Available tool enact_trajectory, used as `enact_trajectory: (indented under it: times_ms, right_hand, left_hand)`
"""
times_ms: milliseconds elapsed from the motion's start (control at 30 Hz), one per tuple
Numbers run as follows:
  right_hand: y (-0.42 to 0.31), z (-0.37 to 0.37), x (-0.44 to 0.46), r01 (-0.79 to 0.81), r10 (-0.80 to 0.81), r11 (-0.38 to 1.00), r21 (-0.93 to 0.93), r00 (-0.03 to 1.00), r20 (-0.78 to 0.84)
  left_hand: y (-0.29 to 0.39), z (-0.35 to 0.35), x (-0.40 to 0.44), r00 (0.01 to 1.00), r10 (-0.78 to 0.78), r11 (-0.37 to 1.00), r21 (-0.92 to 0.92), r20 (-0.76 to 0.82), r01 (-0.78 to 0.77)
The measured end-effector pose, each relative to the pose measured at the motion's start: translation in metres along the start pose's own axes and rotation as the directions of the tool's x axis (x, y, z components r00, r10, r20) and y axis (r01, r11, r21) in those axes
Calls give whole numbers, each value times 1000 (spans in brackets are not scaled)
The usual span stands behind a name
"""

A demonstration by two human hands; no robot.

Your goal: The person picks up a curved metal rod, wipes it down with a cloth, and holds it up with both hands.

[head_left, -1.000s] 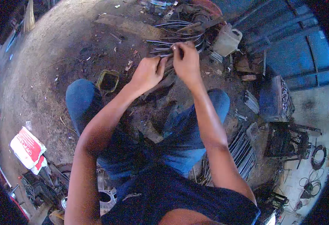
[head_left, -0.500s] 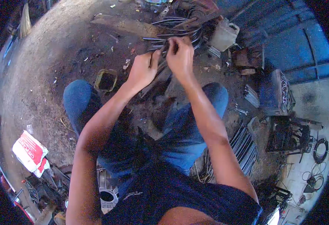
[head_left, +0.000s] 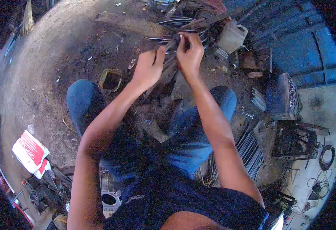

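Both hands are raised in front of my knees, close together. My left hand (head_left: pixel 149 69) is closed, thumb and fingers pressed together. Opposite it, my right hand (head_left: pixel 191 54) pinches with thumb and forefinger at a small dark piece (head_left: pixel 177 39). Between the fingertips runs a narrow greyish length (head_left: pixel 170 46); its kind is too blurred to tell, and my fingers partly cover it. Beyond the hands lies a pile of bent metal rods (head_left: pixel 177 22) on the ground. Below the hands, dark flat pieces (head_left: pixel 164 82) lie between my feet.
A cut-open yellowish container (head_left: pixel 111 80) stands left of my hands. At right are a pale jerrycan (head_left: pixel 232 37), a bundle of straight rods (head_left: pixel 249 151) and a blue metal box (head_left: pixel 278 97). A red-white bag (head_left: pixel 30 152) lies left, a metal casing (head_left: pixel 109 197) below.
My right hand has shifted slightly right and up, and the gap between the hands has widened a little. My left hand stays nearly in place. The view has tilted slightly.
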State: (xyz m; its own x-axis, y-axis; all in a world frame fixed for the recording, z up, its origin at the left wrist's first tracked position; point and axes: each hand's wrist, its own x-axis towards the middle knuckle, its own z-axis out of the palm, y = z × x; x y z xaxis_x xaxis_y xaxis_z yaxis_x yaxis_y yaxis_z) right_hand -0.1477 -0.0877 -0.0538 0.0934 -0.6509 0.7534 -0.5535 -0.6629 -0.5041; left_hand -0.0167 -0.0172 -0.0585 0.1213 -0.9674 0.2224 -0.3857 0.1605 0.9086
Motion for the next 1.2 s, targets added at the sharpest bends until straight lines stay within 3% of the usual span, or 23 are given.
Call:
enact_trajectory:
  times_ms: [100, 167, 267, 400, 467, 533, 667, 700, 767, 800, 900, 1033, 1100, 1133, 1200]
  right_hand:
    - [-23, 0, -19, 147, -148, 988, 39, 989, 28]
    - [-22, 0, -16, 90, -95, 993, 70, 994, 61]
    - [4, 6, -6, -81, 81, 996, -41, 997, 0]
    - [-34, 1, -23, 122, -125, 991, 47, 989, 80]
    - [-11, 3, -11, 36, -37, 999, 9, 997, 63]
    - [-8, 3, -10, -35, 36, 999, -25, 999, 41]
    - [-29, -1, -24, 117, -119, 993, 30, 989, 88]
    - [-23, -1, -19, 106, -108, 994, 28, 990, 89]
    - [-12, -3, -9, -72, 75, 997, -33, 993, 87]
    - [-14, -1, -10, 26, -25, 998, -63, 1000, 10]
    - [-34, 0, -24, 145, -147, 989, 29, 987, 63]
    - [-2, 4, -7, -3, 3, 997, -76, 1000, 8]
    - [-17, 3, -20, 68, -67, 997, -44, 998, 17]
    - [-27, 5, -26, 102, -103, 994, 30, 994, 28]
    - [-13, 6, -14, 79, -78, 997, -18, 996, 36]
  left_hand:
    - [-11, 7, 3, 987, 118, 992, -34, -113, -123]
    - [-8, 4, 3, 997, 41, 998, -37, -71, -44]
    - [0, 1, 0, 999, -17, 998, -57, -43, 15]
    - [-6, 6, 5, 995, 15, 995, -94, -96, -24]
    - [-11, 7, 2, 993, 46, 994, -89, -110, -56]
    - [-2, 5, 3, 995, -95, 993, -78, -14, 94]
    - [-11, 10, 6, 990, 21, 994, -107, -142, -36]
    - [-4, 6, 5, 991, 15, 994, -106, -132, -30]
    - [5, 1, 3, 995, -95, 993, -68, -15, 94]
    - [2, 5, 2, 997, -50, 998, -47, -55, 48]
    - [-8, 11, 5, 997, -7, 987, -161, -82, -6]
    - [2, 7, 0, 994, -105, 994, 21, -23, 105]
    - [-7, 18, 0, 973, 104, 979, -150, -206, -136]
    - [-11, 17, 3, 972, 106, 979, -151, -210, -139]
    - [-16, 11, 5, 997, -15, 993, -117, -72, 7]
